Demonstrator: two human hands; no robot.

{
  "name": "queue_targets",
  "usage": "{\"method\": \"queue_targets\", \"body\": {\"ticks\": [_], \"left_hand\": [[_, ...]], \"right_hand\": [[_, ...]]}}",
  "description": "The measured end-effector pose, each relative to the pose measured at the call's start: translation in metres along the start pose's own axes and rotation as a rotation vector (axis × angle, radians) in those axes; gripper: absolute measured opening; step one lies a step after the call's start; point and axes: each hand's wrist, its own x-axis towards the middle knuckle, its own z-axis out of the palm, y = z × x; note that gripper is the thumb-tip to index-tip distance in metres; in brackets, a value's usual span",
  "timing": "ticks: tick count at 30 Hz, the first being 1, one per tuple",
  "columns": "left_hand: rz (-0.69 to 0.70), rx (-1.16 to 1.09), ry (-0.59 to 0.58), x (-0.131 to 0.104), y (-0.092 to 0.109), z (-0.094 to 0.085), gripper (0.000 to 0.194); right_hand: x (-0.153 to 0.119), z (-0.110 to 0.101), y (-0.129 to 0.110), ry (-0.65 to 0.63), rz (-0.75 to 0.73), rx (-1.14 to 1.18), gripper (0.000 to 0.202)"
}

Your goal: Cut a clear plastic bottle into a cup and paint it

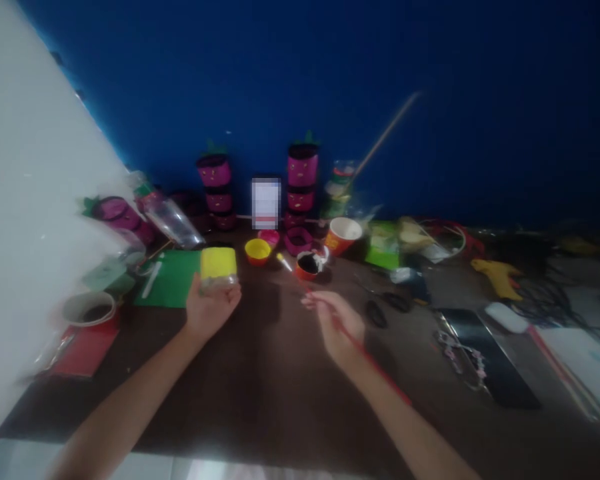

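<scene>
My left hand [213,308] is closed around the lower end of a yellow-painted plastic piece [219,264], whose bottom edge looks clear; it may be part of a bottle. In my right hand [337,323] is a thin red-handled paintbrush [375,363], its front end pointing at a small orange cup [306,268] that is dark inside. Blur hides whether the bristles touch the cup. Beside that cup are a yellow cup [258,251], a pink cup [269,238], a purple ring-shaped piece [298,241] and a short yellow-and-white stick [284,261].
Two purple stacked figures [303,170] stand by the blue wall around a pixelated screen [266,203]. A paper cup [343,237], scissors [393,301], a yellow glue gun [500,277] and a dark phone [487,357] lie right. Left are a clear bottle [175,220] and green sheet [173,277].
</scene>
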Motion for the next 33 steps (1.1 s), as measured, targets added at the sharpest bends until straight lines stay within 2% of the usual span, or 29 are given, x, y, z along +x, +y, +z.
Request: {"method": "queue_targets", "body": {"ticks": [3,8,13,16,22,29,33], "left_hand": [[-0.013,-0.008,0.024,0.000,0.000,0.001,0.055],[0.004,-0.001,0.006,0.002,-0.005,0.000,0.057],[0.093,0.015,0.016,0.004,-0.006,-0.001,0.051],[0.108,0.030,0.009,0.005,-0.006,-0.001,0.050],[0.108,0.013,0.006,0.007,-0.007,-0.003,0.042],[0.121,0.043,0.014,0.010,-0.007,-0.006,0.034],[0.119,0.063,-0.038,0.012,-0.008,-0.008,0.032]], "right_hand": [[0.018,-0.001,-0.001,-0.089,0.086,0.074,0.020],[0.055,0.008,0.003,-0.070,0.204,0.132,0.018],[0.085,0.027,0.010,-0.203,0.179,0.068,0.014],[0.097,0.036,0.010,-0.224,0.131,-0.067,0.012],[0.114,0.047,0.007,-0.289,0.086,-0.181,0.010],[0.120,0.057,0.007,-0.389,0.014,-0.262,0.010],[0.121,0.061,0.005,-0.403,-0.009,-0.284,0.010]]}}
